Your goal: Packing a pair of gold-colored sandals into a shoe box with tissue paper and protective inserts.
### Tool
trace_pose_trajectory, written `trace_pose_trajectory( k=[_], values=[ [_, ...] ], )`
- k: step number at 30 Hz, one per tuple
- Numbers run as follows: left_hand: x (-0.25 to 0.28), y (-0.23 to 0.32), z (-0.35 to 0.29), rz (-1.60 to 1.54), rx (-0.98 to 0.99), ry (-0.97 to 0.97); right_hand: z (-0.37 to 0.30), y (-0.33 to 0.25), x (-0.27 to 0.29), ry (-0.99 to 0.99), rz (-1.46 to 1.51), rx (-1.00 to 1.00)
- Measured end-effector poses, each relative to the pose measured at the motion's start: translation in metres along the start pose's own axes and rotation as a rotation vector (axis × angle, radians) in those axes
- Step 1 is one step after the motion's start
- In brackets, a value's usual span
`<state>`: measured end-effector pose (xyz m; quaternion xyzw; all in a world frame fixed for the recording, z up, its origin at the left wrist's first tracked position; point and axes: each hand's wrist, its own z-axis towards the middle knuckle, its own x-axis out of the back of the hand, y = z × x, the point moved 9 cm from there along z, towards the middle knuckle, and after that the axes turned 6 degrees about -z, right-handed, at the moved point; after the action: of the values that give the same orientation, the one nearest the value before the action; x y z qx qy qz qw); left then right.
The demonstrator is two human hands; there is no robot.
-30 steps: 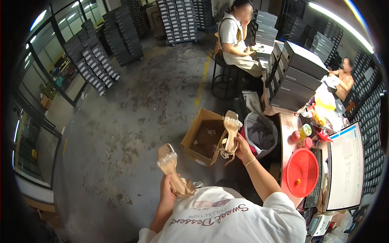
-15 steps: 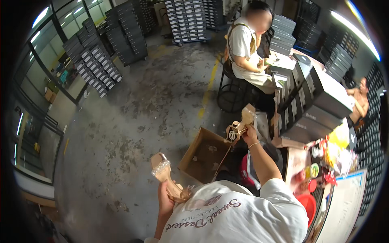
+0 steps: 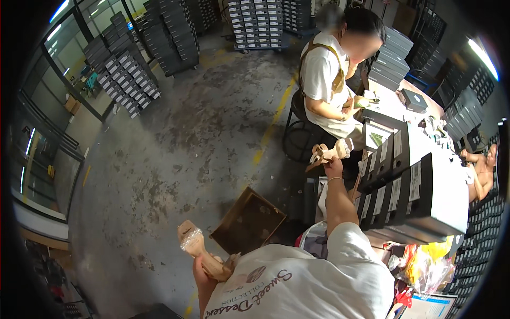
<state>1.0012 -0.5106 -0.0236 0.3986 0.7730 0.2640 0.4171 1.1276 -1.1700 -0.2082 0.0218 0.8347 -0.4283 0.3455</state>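
My left hand, at the lower middle, grips a beige sandal with a glittery, clear band across its toe end. The sandal's toe points up and away from me, and its other end lies close to my white shirt. Stretched forward on the right, my right hand holds a second beige sandal, whose tan straps bunch on the left side. That sandal is near the stacked shoe boxes on the table. Exact finger positions on both shoes are partly hidden.
An open cardboard box stands on the floor before me. A co-worker sits on a black stool beside the table. Plastic bags lie at the right. Stacks of shoe boxes stand farther back; another person is far right.
My view has swung right and closer to the table. My right hand has carried its sandal toward the stacked boxes and turned it. The left hand still holds its sandal.
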Motion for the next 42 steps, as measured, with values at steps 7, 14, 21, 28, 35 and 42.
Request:
trace_pose_trajectory(
  k=[7, 14, 21, 28, 35, 42],
  values=[
    [-0.012, -0.011, -0.003, -0.118, 0.054, 0.107, 0.059, -0.013, -0.014, 0.044, 0.059, -0.025],
    [-0.039, -0.003, -0.021, -0.092, 0.085, 0.184, 0.085, -0.017, -0.009, 0.092, 0.018, -0.004],
    [-0.047, -0.008, -0.026, -0.147, 0.098, 0.219, 0.095, -0.020, -0.011, 0.110, 0.008, -0.015],
    [-0.038, -0.014, -0.019, -0.180, 0.064, 0.206, 0.101, -0.017, -0.008, 0.144, 0.026, -0.041],
    [-0.020, -0.025, -0.009, -0.190, 0.095, 0.168, 0.112, -0.015, -0.003, 0.111, 0.022, -0.025],
    [-0.028, -0.019, -0.007, -0.167, 0.092, 0.153, 0.102, -0.014, -0.007, 0.139, -0.017, -0.042]
  ],
)
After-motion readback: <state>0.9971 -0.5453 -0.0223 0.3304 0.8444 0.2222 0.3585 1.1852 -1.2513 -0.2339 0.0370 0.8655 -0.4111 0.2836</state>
